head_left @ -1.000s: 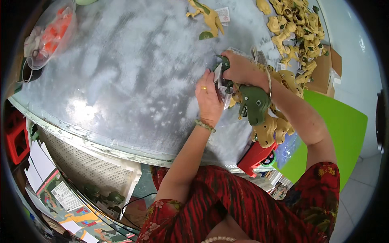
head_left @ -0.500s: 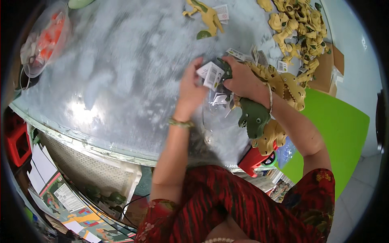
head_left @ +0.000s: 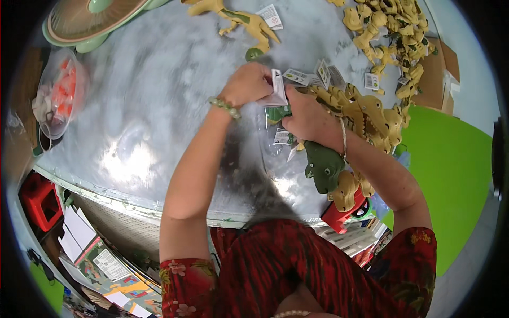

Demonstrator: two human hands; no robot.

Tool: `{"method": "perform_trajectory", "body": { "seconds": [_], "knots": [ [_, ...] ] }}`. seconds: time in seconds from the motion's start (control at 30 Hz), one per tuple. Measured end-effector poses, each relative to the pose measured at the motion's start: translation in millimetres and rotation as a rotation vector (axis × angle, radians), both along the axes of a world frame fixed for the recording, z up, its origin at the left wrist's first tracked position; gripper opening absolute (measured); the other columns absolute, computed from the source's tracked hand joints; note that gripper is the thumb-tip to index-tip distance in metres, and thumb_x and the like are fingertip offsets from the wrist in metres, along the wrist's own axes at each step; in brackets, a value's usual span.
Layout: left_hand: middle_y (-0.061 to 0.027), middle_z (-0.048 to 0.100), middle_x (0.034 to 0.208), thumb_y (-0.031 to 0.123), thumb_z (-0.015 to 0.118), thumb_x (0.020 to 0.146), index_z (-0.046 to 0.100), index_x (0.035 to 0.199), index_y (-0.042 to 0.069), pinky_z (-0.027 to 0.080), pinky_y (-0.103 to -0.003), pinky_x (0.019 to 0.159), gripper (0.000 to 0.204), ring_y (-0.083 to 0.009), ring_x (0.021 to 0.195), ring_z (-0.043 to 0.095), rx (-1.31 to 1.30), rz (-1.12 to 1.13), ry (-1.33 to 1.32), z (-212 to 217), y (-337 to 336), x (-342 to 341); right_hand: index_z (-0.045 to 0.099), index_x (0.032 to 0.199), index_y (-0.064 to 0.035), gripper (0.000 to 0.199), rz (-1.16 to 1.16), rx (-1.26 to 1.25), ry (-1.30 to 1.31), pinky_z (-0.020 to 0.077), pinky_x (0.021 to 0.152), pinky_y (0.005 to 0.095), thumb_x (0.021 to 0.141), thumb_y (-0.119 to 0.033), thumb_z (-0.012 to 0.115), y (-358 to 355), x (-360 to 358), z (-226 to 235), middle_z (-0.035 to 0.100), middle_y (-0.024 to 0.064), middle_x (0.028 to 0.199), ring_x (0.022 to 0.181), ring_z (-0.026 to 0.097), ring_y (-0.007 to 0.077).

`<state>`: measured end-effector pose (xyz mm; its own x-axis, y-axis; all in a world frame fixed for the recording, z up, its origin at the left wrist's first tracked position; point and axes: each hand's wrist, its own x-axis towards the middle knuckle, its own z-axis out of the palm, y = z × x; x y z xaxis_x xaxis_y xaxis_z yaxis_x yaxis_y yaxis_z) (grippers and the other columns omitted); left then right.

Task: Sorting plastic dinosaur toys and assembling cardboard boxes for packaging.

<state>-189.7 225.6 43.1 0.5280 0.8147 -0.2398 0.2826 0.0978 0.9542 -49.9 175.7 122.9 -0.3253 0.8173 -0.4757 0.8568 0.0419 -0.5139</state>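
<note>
- Hands meet near the middle of the grey table point(head_left: 132, 106), toward its far edge (head view).
- The left hand point(head_left: 248, 84) has its grip closed on a white paper tag point(head_left: 277, 91).
- The right hand point(head_left: 307, 119) has its grip closed around a green toy dinosaur point(head_left: 323, 168), lying just below it near the table's near edge.
- Yellow toy dinosaurs point(head_left: 371, 114) are piled touching the right wrist; loose tags point(head_left: 307, 78) lie just beyond.

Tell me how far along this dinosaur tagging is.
Looks done: one yellow dinosaur lies apart with a tag beside it. In hand: the left hand and right hand pinch a white paper tag at a green dinosaur. Left: the yellow toy heap and loose tags.
</note>
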Motion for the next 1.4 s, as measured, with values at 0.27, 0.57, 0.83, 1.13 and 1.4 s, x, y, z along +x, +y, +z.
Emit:
{"method": "perform_trajectory", "body": {
  "seconds": [0.27, 0.57, 0.83, 1.13, 1.4],
  "knots": [
    [-0.0098, 0.056, 0.067, 0.004, 0.049, 0.066, 0.054, 0.079, -0.003, 0.043, -0.028, 0.057, 0.016, -0.0172, 0.062, 0.055, 0.473, 0.032, 0.395, 17.6, -9.7, -33.9, 0.042, 0.108, -0.0022, 0.046, -0.018, -0.039, 0.088, 0.0427, 0.066, 0.0350, 0.064, -0.001, 0.050, -0.1, 4.6, -4.3, 0.054, 0.0206, 0.084, 0.075, 0.054, 0.0320],
    [-0.0173, 0.057, 0.071, 0.012, 0.057, 0.059, 0.059, 0.072, 0.002, 0.045, -0.034, 0.064, 0.017, -0.0305, 0.068, 0.055, 0.454, -0.067, 0.329, 2.5, 0.2, 14.7, 0.051, 0.090, -0.0002, 0.028, -0.006, -0.063, 0.059, 0.0424, 0.063, 0.0344, 0.063, -0.001, 0.054, -1.0, -3.7, -1.6, 0.055, 0.0186, 0.077, 0.072, 0.054, 0.0316],
    [-0.0169, 0.058, 0.067, 0.009, 0.059, 0.053, 0.060, 0.061, 0.001, 0.046, -0.034, 0.064, 0.012, -0.0279, 0.069, 0.058, 0.446, -0.032, 0.570, 6.5, -0.7, 36.5, 0.048, 0.092, -0.0018, 0.028, -0.054, 0.065, 0.082, 0.0410, 0.065, 0.0350, 0.064, -0.001, 0.054, -15.6, 6.5, -7.1, 0.055, 0.0183, 0.078, 0.075, 0.053, 0.0327],
    [-0.0170, 0.057, 0.073, 0.005, 0.053, 0.055, 0.054, 0.070, 0.000, 0.044, -0.036, 0.065, 0.015, -0.0319, 0.073, 0.055, 0.204, 0.064, 0.300, 3.7, 2.8, 26.6, 0.048, 0.090, -0.0051, 0.026, -0.074, 0.066, 0.097, 0.0404, 0.064, 0.0366, 0.064, -0.002, 0.054, -16.4, 6.2, -3.3, 0.053, 0.0167, 0.075, 0.073, 0.051, 0.0323],
    [-0.0153, 0.055, 0.074, 0.000, 0.051, 0.053, 0.053, 0.073, -0.002, 0.042, -0.032, 0.060, 0.021, -0.0265, 0.070, 0.053, -0.087, 0.013, 0.187, 0.2, 11.7, 16.2, 0.048, 0.090, -0.0063, 0.027, -0.053, 0.031, 0.047, 0.0401, 0.064, 0.0374, 0.064, -0.002, 0.055, -24.0, 0.6, -1.4, 0.050, 0.0172, 0.076, 0.073, 0.050, 0.0334]
  ]
}}
